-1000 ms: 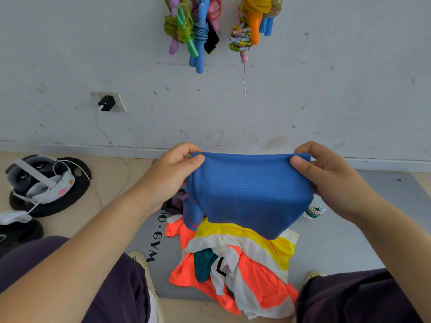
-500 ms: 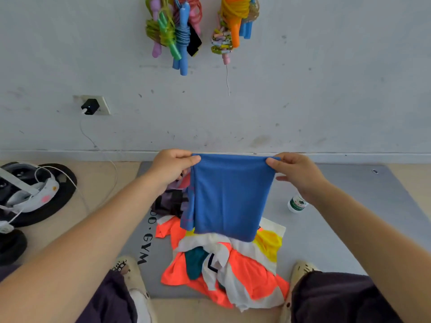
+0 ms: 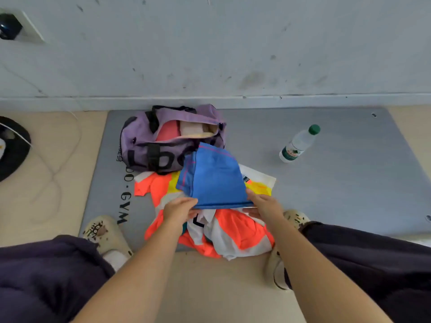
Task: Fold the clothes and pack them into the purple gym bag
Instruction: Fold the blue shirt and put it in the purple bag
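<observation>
Purple gym bag (image 3: 163,145): lies on a grey mat (image 3: 338,183) against the wall, zip open. Contents visible through the opening: 1 pink item (image 3: 166,131) and 1 cream folded item (image 3: 193,129); nothing further inside can be made out. Large black lettering on the near side, partly covered; only "Lb" reads with any confidence.

Blue garment (image 3: 214,180): folded, held flat just above the clothes pile, its far edge overlapping the bag's near side. Left hand (image 3: 180,209) grasps its near left corner; right hand (image 3: 264,203) grasps its near right corner, fingers underneath.

Clothes pile (image 3: 224,229): orange, white and yellow fabric with a patch of teal, loose on the mat between the person's feet; individual garments cannot be told apart.

Mat: printed text along its left edge reads "GYM", preceded by characters partly hidden by the bag.

Water bottle (image 3: 298,144): clear, green cap, green label too small to read; stands tilted in view on the mat, well right of the bag.

Wall socket with black plug (image 3: 9,26): top left, cut off by the frame.
</observation>
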A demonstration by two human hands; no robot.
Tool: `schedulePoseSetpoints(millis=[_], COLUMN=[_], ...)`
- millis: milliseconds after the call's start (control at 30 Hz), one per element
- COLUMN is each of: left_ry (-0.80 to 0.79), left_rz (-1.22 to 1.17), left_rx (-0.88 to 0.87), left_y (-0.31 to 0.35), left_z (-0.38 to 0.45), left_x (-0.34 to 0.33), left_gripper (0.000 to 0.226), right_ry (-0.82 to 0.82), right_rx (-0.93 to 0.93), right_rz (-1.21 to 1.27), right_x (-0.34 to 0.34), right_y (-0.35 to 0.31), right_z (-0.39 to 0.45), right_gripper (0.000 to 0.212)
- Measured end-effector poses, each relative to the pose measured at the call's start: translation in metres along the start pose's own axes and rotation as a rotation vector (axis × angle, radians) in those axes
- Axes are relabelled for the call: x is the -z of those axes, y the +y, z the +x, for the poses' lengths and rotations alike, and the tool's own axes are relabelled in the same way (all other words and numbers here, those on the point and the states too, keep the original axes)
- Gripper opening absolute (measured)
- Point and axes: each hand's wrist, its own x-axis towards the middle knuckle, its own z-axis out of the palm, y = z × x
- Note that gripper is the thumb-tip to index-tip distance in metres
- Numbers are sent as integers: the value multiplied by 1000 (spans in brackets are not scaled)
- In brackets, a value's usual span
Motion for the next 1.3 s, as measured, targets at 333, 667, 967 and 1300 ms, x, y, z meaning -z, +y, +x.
schedulePoseSetpoints(millis=[333,667,967,1300], left_ry=[-64,-194,-115,-452], left_rz=[147,351,367,805], left_rx=[166,154,61,423], left_y=[-41,-30,-46,-46], left_z=[36,53,53,48], left_x=[15,38,37,56], left_gripper=[39,12,13,21], right_ry=[-46,-185,-28,-485], right_rx=[-288,-338,-241,-383], right_rz=[137,-87,-206,-497], right_x=[0,20,-16,22], right_y=[72,80,83,86], right_z=[40,44,49,35], right_gripper=[27,13,20,29])
